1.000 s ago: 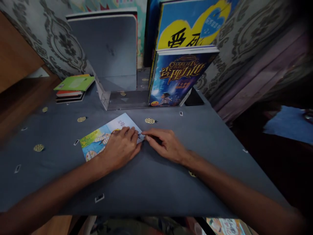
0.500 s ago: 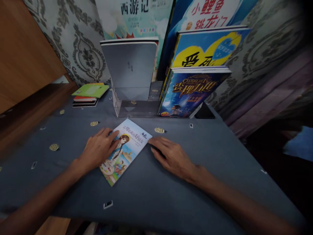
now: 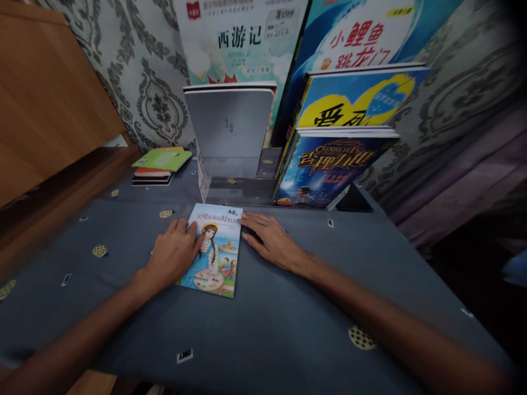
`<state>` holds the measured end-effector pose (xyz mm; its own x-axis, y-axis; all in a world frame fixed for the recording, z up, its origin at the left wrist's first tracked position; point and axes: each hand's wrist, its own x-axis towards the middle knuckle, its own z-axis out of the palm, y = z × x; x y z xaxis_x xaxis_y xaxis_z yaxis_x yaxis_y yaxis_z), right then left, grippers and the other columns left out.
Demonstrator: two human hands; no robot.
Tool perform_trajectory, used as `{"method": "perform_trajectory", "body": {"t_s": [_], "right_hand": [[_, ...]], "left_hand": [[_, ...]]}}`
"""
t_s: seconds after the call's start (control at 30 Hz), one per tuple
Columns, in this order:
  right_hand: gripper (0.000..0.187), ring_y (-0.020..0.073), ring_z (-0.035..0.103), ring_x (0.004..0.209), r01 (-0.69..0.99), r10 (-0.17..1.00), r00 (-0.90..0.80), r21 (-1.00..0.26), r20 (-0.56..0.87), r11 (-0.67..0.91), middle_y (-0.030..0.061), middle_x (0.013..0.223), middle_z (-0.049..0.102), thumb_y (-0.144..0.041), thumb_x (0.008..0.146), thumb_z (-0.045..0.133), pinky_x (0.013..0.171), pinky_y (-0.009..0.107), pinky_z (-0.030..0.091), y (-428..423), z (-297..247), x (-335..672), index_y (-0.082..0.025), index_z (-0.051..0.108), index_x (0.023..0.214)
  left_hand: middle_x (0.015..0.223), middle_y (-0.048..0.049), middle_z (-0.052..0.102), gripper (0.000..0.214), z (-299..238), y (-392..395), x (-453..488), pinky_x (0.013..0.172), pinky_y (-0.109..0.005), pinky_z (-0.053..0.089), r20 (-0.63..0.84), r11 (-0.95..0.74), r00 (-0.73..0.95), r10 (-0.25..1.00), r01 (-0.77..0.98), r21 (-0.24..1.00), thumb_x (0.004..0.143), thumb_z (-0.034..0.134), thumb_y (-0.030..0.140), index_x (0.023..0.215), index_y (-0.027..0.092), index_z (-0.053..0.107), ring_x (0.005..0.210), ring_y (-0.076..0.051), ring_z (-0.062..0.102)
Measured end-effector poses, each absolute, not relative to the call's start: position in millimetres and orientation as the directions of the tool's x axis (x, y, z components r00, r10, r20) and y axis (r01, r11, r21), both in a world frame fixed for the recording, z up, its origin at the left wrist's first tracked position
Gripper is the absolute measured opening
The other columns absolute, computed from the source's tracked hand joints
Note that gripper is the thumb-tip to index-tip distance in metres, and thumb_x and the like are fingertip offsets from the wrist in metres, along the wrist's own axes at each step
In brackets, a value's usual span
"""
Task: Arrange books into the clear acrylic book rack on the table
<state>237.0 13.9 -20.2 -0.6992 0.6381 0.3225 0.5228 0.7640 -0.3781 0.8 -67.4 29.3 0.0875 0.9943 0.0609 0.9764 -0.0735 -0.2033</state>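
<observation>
A thin paperback book (image 3: 216, 260) lies face up on the blue-grey tablecloth (image 3: 263, 334), its cover showing an illustrated girl and the title 父母是我的好朋友. My left hand (image 3: 173, 255) rests flat against the book's left side, its fingertips on the cover and lower edge hidden only there. On the other side, my right hand (image 3: 267, 238) lies on the cloth, fingertips touching the book's upper right corner. Neither hand grips the book.
Behind the book, a clear acrylic stand (image 3: 230, 189) holds a grey book (image 3: 228, 123). Large picture books (image 3: 335, 167) stand to its right, beside a dark flat object (image 3: 354, 200). A small stack topped by a green book (image 3: 161, 160) lies back left, near a wooden cabinet (image 3: 49, 99).
The book has gone from showing a different illustrated side to showing the girl cover, and has turned to lie squarer. My hands have moved apart to its sides.
</observation>
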Motion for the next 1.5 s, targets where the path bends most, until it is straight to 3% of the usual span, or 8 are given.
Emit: {"method": "perform_trajectory", "body": {"t_s": [0.37,0.67,0.83,0.93,1.03,1.17,1.3,1.5], "right_hand": [[0.042,0.0302,0.049,0.136,0.565,0.645,-0.694,-0.314,0.318,0.763,0.0167,0.145,0.055,-0.028,0.097,0.051,0.111,0.052,0.041,28,-26,232,-0.015,0.055,0.137],[0.042,0.0298,0.048,0.138,0.584,0.659,-0.685,-0.306,0.310,0.752,0.0155,0.146,0.054,-0.027,0.097,0.049,0.110,0.054,0.041,30,-28,229,-0.018,0.054,0.138],[0.043,0.0287,0.048,0.138,0.591,0.662,-0.678,-0.300,0.318,0.749,0.0141,0.146,0.054,-0.026,0.098,0.049,0.112,0.052,0.040,27,-28,228,-0.018,0.053,0.140],[0.043,0.0299,0.046,0.138,0.583,0.660,-0.679,-0.311,0.322,0.751,0.0152,0.147,0.053,-0.026,0.098,0.050,0.112,0.053,0.040,25,-27,229,-0.016,0.054,0.139],[0.042,0.0301,0.045,0.140,0.555,0.645,-0.688,-0.332,0.331,0.763,0.0139,0.147,0.053,-0.026,0.097,0.051,0.111,0.055,0.039,22,-25,232,-0.018,0.056,0.138],[0.039,0.0304,0.045,0.139,0.498,0.608,-0.717,-0.361,0.340,0.789,0.0140,0.143,0.057,-0.024,0.096,0.051,0.111,0.055,0.039,14,-22,234,-0.017,0.061,0.133],[0.034,0.0300,0.051,0.132,0.432,0.571,-0.730,-0.394,0.375,0.811,0.0121,0.132,0.065,-0.019,0.095,0.050,0.108,0.054,0.042,-4,-19,236,-0.018,0.067,0.124],[0.034,0.0245,0.058,0.121,0.288,0.535,-0.730,-0.518,0.426,0.806,0.0092,0.116,0.072,-0.016,0.096,0.046,0.104,0.048,0.047,-38,-14,240,-0.020,0.068,0.122]], "left_hand": [[0.107,-0.0163,0.063,0.040,26,-60,-5,0.078,-0.039,0.054,0.108,-0.119,0.142,0.984,0.974,-0.194,0.101,0.038,0.039,0.114,0.013,0.065,0.108,-0.032,0.059],[0.101,-0.0160,0.064,0.046,39,-41,-9,0.086,-0.039,0.049,0.014,-0.189,0.193,0.981,0.972,-0.137,0.101,0.038,0.044,0.104,0.012,0.069,0.096,-0.027,0.063],[0.104,-0.0172,0.064,0.047,35,-42,-10,0.087,-0.040,0.049,0.057,-0.197,0.210,0.976,0.963,-0.182,0.102,0.035,0.045,0.106,0.011,0.067,0.099,-0.029,0.062],[0.108,-0.0191,0.065,0.041,29,-54,-2,0.089,-0.046,0.049,0.119,-0.196,0.227,0.967,0.954,-0.226,0.102,0.034,0.035,0.112,0.010,0.065,0.105,-0.032,0.061],[0.120,-0.0181,0.064,0.035,25,-74,10,0.095,-0.047,0.049,0.150,-0.363,0.385,0.911,0.919,-0.155,0.102,0.037,0.031,0.117,0.012,0.063,0.113,-0.031,0.060],[0.134,-0.0151,0.059,0.044,23,-101,20,0.104,-0.045,0.047,0.141,-0.607,0.607,0.782,0.793,-0.044,0.097,0.050,0.049,0.123,0.015,0.058,0.125,-0.029,0.055],[0.135,-0.0148,0.060,0.041,19,-108,19,0.104,-0.044,0.047,0.172,-0.642,0.643,0.746,0.764,-0.068,0.098,0.050,0.045,0.126,0.015,0.057,0.125,-0.028,0.056],[0.119,-0.0125,0.071,0.033,11,-104,18,0.098,-0.041,0.053,0.255,-0.680,0.695,0.673,0.716,-0.156,0.101,0.045,0.034,0.118,0.014,0.065,0.117,-0.025,0.063]]}}
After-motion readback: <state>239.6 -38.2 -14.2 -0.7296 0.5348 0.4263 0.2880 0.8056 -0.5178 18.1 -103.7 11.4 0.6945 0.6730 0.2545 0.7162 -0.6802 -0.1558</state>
